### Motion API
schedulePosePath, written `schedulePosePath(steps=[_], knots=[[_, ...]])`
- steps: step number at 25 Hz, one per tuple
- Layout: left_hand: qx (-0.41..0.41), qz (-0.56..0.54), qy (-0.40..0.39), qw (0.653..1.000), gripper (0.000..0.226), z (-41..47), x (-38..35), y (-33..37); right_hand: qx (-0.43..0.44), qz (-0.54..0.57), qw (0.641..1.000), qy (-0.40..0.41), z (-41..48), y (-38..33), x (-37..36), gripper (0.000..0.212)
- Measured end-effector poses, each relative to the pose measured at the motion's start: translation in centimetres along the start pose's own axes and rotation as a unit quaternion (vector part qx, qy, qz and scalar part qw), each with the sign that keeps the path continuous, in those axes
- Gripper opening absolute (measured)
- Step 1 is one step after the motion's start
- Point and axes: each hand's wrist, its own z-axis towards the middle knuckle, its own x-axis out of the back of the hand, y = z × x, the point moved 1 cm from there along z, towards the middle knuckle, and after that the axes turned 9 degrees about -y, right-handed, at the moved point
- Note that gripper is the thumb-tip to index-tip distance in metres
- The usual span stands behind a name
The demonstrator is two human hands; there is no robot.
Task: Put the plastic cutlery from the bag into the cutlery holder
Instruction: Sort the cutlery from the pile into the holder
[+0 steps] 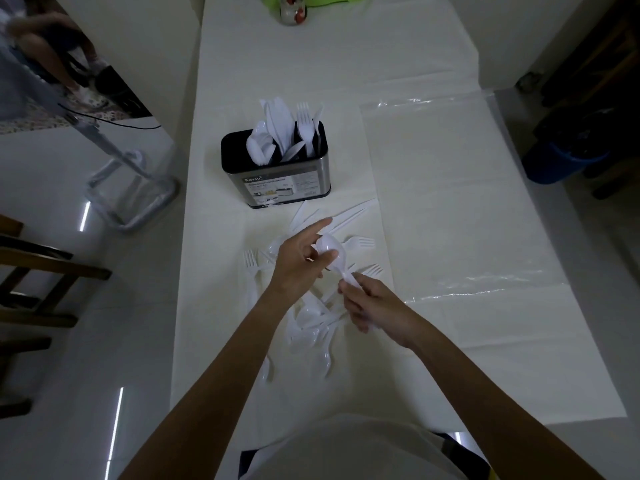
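Dim room, long table [433,161] under a white cloth running away from you, so white plastic on white is honestly hard to read. Your left hand [299,263] pinches the bowl end of a small stack of spoons [329,249], your right hand [372,306] grips the handles. The cutlery holder [277,168] sits mid-table toward the left edge, already part-filled, and the loose pile [311,323] lies under your hands. Watch it: that stack could fan apart mid-lift, or snag the forks [304,123] already standing inside.
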Motion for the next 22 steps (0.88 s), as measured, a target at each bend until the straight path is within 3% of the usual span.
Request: schedulePosePath(steps=[2,4,7,11,14,18,20,22], knots=[[0.013,0.025,0.018,0.999,0.038,-0.1,0.1,-0.7,-0.009,-0.023,0.998,0.059,-0.5,0.7,1.1,0.023],[0.041,0.166,-0.016,0.985,0.029,-0.4,0.1,-2.1,-0.023,-0.043,0.993,0.109,-1.3,1.7,2.4,0.024],[0.06,0.419,-0.098,0.901,0.036,-1.2,-0.6,-4.3,-0.047,-0.061,0.988,0.137,-2.7,3.0,3.8,0.029],[0.047,0.501,-0.106,0.857,0.03,-0.4,-2.2,-4.6,-0.045,-0.056,0.985,0.156,-3.3,3.6,4.0,0.03],[0.072,0.427,-0.112,0.894,0.026,0.5,-2.2,-3.8,-0.038,-0.047,0.984,0.166,-2.9,3.5,4.0,0.027],[0.115,0.192,-0.037,0.974,0.024,1.4,-0.7,-1.9,-0.031,-0.018,0.982,0.187,-2.6,3.2,4.2,0.018],[0.1,0.099,-0.019,0.99,0.011,1.3,-0.1,-0.6,-0.032,-0.015,0.981,0.193,-2.5,3.1,4.2,0.016],[0.093,0.041,-0.017,0.995,0.012,0.9,0.1,0.6,-0.032,-0.016,0.981,0.192,-2.4,2.9,4.0,0.017]])
